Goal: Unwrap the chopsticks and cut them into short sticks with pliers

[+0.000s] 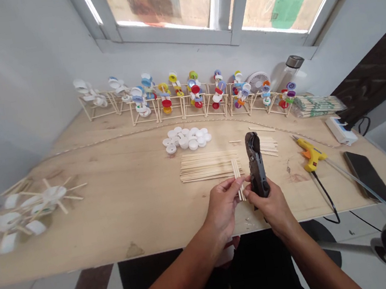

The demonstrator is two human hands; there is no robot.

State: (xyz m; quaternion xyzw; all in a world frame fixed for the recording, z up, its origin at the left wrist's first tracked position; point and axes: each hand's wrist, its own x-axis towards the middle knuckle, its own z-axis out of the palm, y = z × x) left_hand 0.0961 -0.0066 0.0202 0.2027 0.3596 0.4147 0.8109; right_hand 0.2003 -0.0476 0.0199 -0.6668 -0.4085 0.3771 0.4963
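A long plywood tabletop [128, 223] is set beneath a window [163, 2] papered over from outside. Along its back edge, a row of stick-framed models [189, 98] fitted with colored bottle caps is lined up, and a small white fan [257, 82] is seen behind the row's right end. A heap of white bottle caps [186, 138] is placed at center, just behind a flat stack of wooden sticks [207, 165].

At lower center, a few thin wooden sticks [238, 186] are pinched in the left hand [221, 206], the fingers closed on them and the sticks pointing away from the body. A dark hand cutter [255, 164] is gripped upright in the right hand [271, 208], its head raised just beside those sticks. The two hands are close together, almost touching.

More loose sticks [264, 145] are laid just behind the cutter. A yellow hot glue gun [310, 154] is placed to the right, with a white power strip [341, 131] and a black smartphone [369, 177] farther right. Blurred stick-and-cap wheels [28, 214] are seen at far left.
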